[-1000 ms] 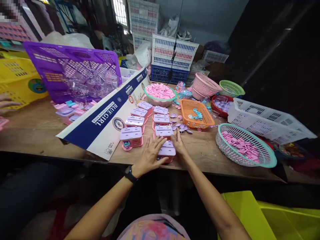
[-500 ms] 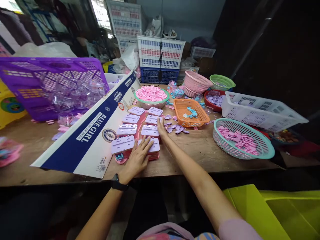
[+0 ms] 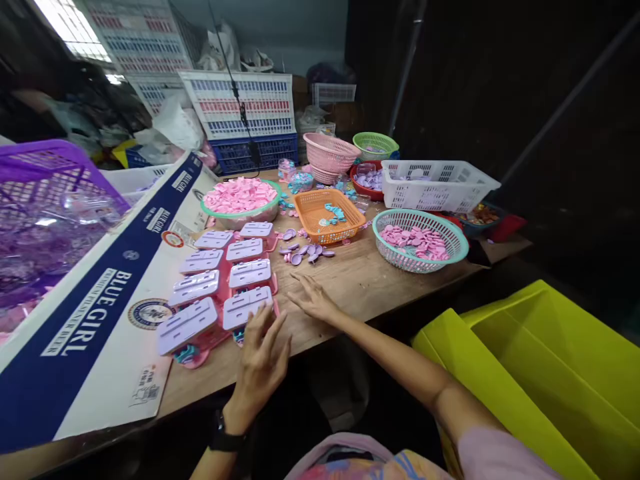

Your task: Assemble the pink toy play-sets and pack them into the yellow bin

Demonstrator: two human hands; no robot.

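Two rows of pink toy pieces with lilac tops (image 3: 220,280) lie on the wooden table (image 3: 370,280). My left hand (image 3: 260,363) hovers open at the near end of the rows, fingers spread, just beside the nearest piece (image 3: 247,308). Flat on the wood to the right of the rows rests my right hand (image 3: 313,299), fingers stretched out and holding nothing. Small loose lilac discs (image 3: 305,252) are scattered a little beyond it.
A flattened Blue Girl carton (image 3: 100,313) lies left, by a purple crate (image 3: 50,213). Behind are a bowl of pink parts (image 3: 240,200), an orange basket (image 3: 327,217), a teal basket (image 3: 420,240) and a white crate (image 3: 437,187). A yellow bin (image 3: 530,373) stands at right.
Both hands have drawn back off the toy pieces; the right came away from the far rows to the bare wood. The view has swung to the right.
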